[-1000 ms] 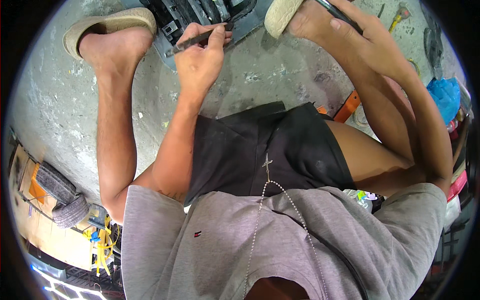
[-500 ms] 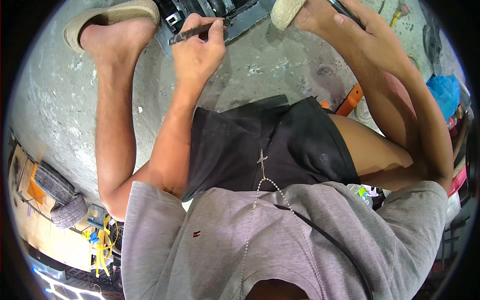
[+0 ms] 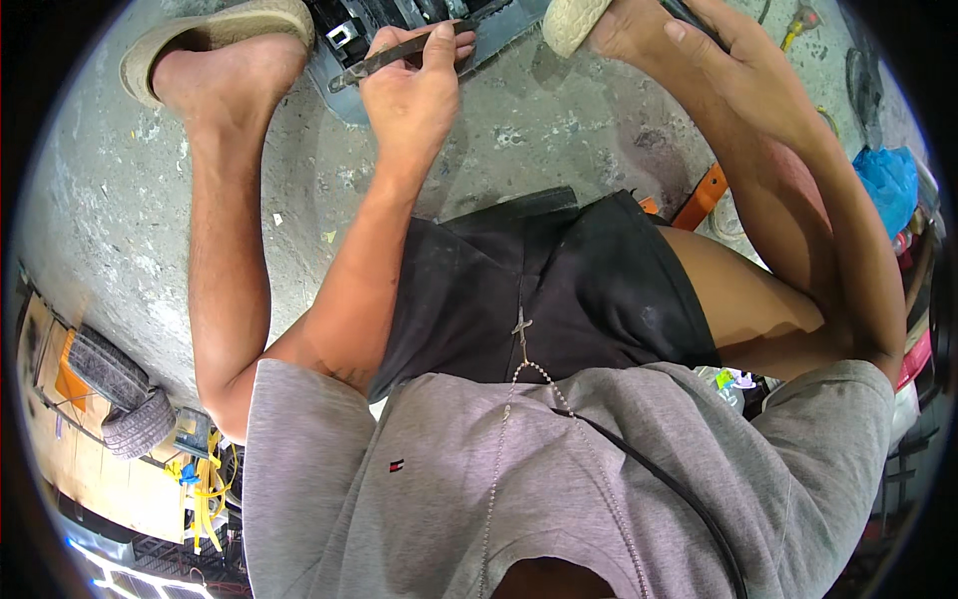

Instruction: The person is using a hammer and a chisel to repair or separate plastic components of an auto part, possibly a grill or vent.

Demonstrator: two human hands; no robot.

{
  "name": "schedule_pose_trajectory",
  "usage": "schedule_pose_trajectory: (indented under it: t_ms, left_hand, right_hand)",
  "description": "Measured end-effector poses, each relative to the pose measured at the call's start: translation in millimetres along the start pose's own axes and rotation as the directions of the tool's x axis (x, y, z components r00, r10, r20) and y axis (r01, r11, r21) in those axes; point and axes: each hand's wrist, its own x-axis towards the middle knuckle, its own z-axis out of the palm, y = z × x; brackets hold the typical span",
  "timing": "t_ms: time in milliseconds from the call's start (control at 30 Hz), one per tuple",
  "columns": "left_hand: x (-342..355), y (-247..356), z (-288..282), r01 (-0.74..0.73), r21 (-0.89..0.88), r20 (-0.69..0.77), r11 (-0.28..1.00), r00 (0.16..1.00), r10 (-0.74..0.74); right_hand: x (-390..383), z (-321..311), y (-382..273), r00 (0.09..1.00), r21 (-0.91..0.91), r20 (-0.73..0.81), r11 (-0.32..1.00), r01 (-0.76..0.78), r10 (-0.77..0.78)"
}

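Observation:
At the top, left of centre, my left hand (image 3: pixel 414 95) is closed round a narrow, flat, dark bar (image 3: pixel 371 71) with a worn surface. Its thumb lies along the bar, which slants up to the right. Just beyond is a ribbed black part (image 3: pixel 424 14) with a grey edge, lying on the floor between my feet; its far side is out of view. By my right foot, my right hand (image 3: pixel 733 80) grips a dark, slim, stick-like thing (image 3: pixel 694 22). The upper end of that thing is cut off by the frame's edge.
An orange metal piece (image 3: pixel 702 196) lies beside my right leg on the grey concrete floor (image 3: pixel 499 150). A blue plastic bag (image 3: pixel 886 190) is at the right. Tyres (image 3: pixel 105 364) and yellow straps (image 3: pixel 207 504) are at the lower left.
My left hand has shifted slightly right and its fingers now show past the bar, which moved with it. My right hand has barely moved.

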Motion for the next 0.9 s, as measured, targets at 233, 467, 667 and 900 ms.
schedule_pose_trajectory:
  t_ms: [233,467,667,900]
  left_hand:
    - [5.3,12.3,-13.9,0.17,0.064,0.092,0.983,0.98,-0.175]
    - [7.1,19.9,-27.3,0.137,0.088,0.115,0.987,0.982,-0.147]
    - [3.5,10.5,-11.0,0.25,-0.121,0.014,0.96,0.968,-0.251]
    - [-23.2,6.1,24.5,0.398,-0.306,0.041,0.865,0.913,-0.406]
  right_hand:
    - [1.8,-3.4,-13.9,1.0,-0.013,0.003,1.0,-0.012,0.012]
    - [-0.9,1.3,-4.3,0.999,0.037,-0.028,0.999,-0.027,0.028]
    - [1.1,1.4,2.6,1.0,-0.016,-0.007,1.0,0.022,-0.022]
    - [1.2,2.6,-3.8,1.0,0.091,-0.023,0.996,-0.013,0.015]
